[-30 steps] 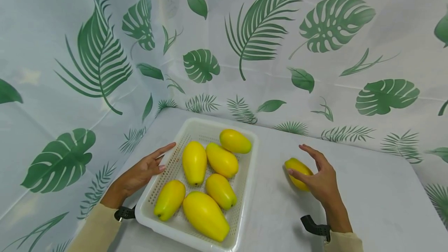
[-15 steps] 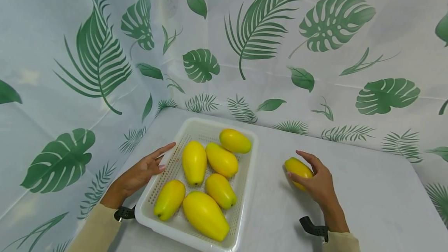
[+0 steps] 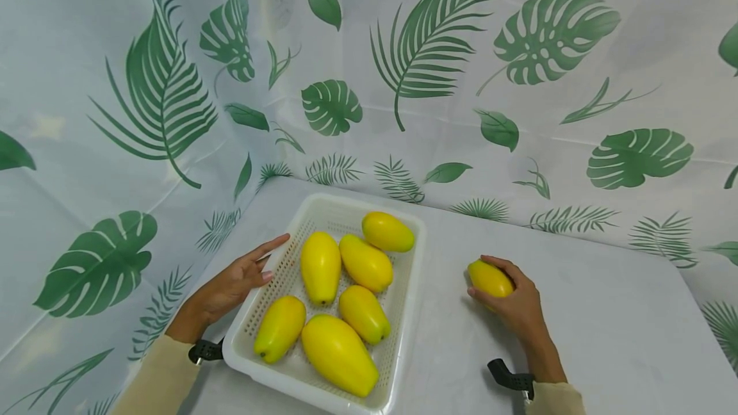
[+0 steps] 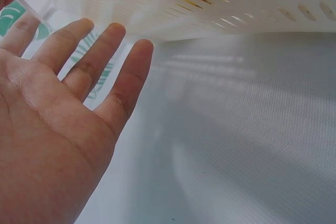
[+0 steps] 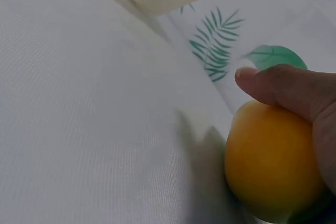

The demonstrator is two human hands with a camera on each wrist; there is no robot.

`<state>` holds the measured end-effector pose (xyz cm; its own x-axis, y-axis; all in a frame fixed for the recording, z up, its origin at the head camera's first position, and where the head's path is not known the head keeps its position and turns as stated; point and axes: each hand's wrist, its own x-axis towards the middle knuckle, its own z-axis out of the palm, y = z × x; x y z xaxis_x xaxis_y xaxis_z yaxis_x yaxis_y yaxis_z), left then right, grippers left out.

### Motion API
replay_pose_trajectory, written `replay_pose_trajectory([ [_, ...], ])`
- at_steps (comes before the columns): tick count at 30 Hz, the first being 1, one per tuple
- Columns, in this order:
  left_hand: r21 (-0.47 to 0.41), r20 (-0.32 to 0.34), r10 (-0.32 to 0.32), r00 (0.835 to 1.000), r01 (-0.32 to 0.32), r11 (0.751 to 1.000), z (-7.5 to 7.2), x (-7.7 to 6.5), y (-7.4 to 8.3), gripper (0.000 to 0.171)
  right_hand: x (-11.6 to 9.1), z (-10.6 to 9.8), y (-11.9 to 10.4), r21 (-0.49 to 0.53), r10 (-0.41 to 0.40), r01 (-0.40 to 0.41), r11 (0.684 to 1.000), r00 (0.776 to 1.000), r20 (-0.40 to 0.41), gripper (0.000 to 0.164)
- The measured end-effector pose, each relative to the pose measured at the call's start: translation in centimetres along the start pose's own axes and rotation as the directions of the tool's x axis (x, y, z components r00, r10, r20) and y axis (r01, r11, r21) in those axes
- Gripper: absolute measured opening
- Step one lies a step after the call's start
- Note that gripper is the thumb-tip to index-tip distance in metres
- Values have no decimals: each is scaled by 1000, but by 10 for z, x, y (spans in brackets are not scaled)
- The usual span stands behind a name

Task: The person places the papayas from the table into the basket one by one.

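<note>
My right hand (image 3: 521, 306) grips a yellow papaya (image 3: 490, 278) to the right of the basket, thumb on the near side and fingers over the far side. In the right wrist view, the thumb lies along the top of that papaya (image 5: 273, 161), close over the white cloth. A white perforated plastic basket (image 3: 412, 280) holds several yellow papayas (image 3: 340, 354), some with greenish ends. At its left side, my left hand (image 3: 233, 284) rests with extended fingers. The left wrist view shows those fingers (image 4: 134, 72) nearly straight beneath the basket's slotted wall (image 4: 283, 11).
A white cloth covers the table (image 3: 623, 325). Behind and to the left hang white curtains (image 3: 438, 146) printed with green leaves. Black wrist mounts (image 3: 510, 376) are strapped at both sleeves.
My right hand has moved left and its thumb and fingers have closed around the lone papaya. The left hand, the basket and the papayas inside stay in place.
</note>
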<state>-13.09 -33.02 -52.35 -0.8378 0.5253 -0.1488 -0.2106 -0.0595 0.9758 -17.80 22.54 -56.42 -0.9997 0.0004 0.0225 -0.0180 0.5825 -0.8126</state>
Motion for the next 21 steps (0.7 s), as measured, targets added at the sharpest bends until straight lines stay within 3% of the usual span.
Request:
replay_pose_trajectory([
  [21, -6, 20, 19, 1000, -19, 1000, -1, 0, -2, 72, 2, 13, -18, 63, -36, 35, 997, 999, 11, 66],
])
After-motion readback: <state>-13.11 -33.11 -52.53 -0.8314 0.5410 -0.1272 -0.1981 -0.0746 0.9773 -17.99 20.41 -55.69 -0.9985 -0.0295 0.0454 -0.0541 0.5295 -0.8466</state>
